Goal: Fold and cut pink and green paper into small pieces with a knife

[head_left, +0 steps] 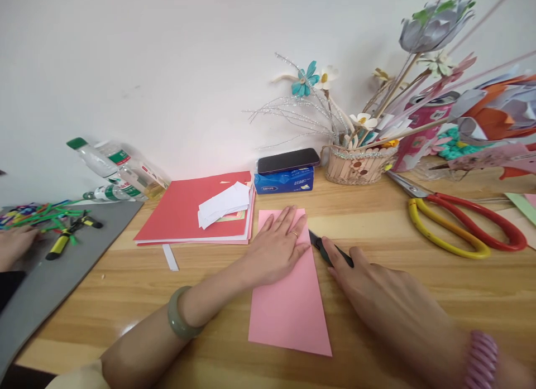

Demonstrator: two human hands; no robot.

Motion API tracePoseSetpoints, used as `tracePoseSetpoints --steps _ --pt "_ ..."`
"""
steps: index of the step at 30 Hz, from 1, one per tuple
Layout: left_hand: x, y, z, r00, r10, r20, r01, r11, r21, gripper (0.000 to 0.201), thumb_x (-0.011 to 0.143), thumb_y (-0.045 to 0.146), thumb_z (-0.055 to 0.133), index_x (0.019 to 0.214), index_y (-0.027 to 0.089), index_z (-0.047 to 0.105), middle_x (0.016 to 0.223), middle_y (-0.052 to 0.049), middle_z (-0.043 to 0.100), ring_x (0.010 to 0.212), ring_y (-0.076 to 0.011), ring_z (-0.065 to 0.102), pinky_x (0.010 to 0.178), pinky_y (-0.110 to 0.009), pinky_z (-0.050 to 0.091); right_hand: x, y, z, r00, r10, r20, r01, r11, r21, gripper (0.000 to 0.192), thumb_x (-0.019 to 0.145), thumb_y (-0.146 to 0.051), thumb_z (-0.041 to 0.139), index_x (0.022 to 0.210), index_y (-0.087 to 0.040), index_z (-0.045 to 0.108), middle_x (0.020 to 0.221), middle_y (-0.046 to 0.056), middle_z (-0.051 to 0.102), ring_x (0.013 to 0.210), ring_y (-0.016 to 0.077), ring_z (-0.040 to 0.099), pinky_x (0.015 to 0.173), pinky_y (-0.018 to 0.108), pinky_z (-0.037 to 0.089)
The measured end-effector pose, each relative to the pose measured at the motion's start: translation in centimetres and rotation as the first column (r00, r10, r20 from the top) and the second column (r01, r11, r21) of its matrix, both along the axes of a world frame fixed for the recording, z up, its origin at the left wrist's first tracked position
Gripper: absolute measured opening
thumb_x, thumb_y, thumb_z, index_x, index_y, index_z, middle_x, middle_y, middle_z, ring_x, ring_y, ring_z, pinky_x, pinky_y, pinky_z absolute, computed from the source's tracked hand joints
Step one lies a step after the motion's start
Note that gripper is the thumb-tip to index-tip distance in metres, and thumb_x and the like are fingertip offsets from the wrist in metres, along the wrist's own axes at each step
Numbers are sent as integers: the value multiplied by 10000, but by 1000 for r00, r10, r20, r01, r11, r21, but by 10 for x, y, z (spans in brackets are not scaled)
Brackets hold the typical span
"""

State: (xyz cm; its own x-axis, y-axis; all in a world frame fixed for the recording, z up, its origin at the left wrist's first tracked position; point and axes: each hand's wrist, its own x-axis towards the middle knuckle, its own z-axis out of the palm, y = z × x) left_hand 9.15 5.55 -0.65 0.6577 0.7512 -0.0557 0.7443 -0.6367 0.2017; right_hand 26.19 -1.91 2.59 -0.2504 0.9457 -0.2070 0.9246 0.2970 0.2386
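Worktop: While it runs pale and glossy to a plain white wall at its back edge, the wooden worktop (125,283) carries a grey mat (50,277) over its left edge.
Pink paper: a folded pink sheet (288,311) lies near the middle of the front edge.
Left hand: the left hand (278,244) lies flat and spread on the sheet's upper end, its grip closed on nothing.
Right hand: the right hand (377,291) holds a black cutter (329,250) at the sheet's right edge; the blade tip seems to touch the paper, though it is too small to be sure.
Back edge: a red folder (184,210) with white slips, a blue tissue pack (283,181) under a phone (288,160), a basket of paper flowers (355,163).
Right edge: red and yellow scissors (464,221).
Left edge: another person's hand (14,244) on the mat, beside green straws (46,215) and plastic bottles (111,171).
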Motion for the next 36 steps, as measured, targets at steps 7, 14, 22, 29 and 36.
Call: tracePoseSetpoints --steps 7,14,22,29,36 --pt "0 0 0 1000 1 18 -1 1000 9 586 963 476 98 1454 155 105 1521 -95 72 1395 -177 -9 1131 -416 80 -1 4 0 1000 11 26 -11 1000 16 603 812 26 352 1392 -137 325 966 134 632 622 173 664 485 260 525" --pt "1 0 0 1000 20 2 -20 1000 6 625 961 479 114 1450 90 92 1515 -112 76 1397 -188 17 1134 -419 91 -4 7 2 999 4 42 -3 1000 -11 609 817 28 313 1405 -129 296 956 129 622 620 170 660 489 260 523" --pt "1 2 -2 1000 14 -5 -14 1000 20 637 959 483 103 1447 74 103 1514 -116 77 1397 -188 8 1135 -409 78 -4 13 3 999 -11 43 11 1000 -7 600 826 13 330 1409 -124 284 935 128 629 619 179 662 506 267 525" --pt "1 1 -2 1000 17 -12 -17 1000 2 646 957 488 93 1447 65 96 1516 -110 63 1397 -188 2 1136 -413 73 -5 16 5 999 -1 50 -1 1000 27 574 823 -7 379 1383 -126 335 926 154 633 602 175 659 491 239 503" --pt "1 1 -1 1000 18 -16 -18 1000 8 643 958 487 106 1447 71 92 1516 -109 66 1396 -184 -1 1136 -413 80 -4 17 5 999 2 50 -4 1000 26 551 834 -30 373 1376 -122 332 927 159 628 600 177 656 480 234 482"
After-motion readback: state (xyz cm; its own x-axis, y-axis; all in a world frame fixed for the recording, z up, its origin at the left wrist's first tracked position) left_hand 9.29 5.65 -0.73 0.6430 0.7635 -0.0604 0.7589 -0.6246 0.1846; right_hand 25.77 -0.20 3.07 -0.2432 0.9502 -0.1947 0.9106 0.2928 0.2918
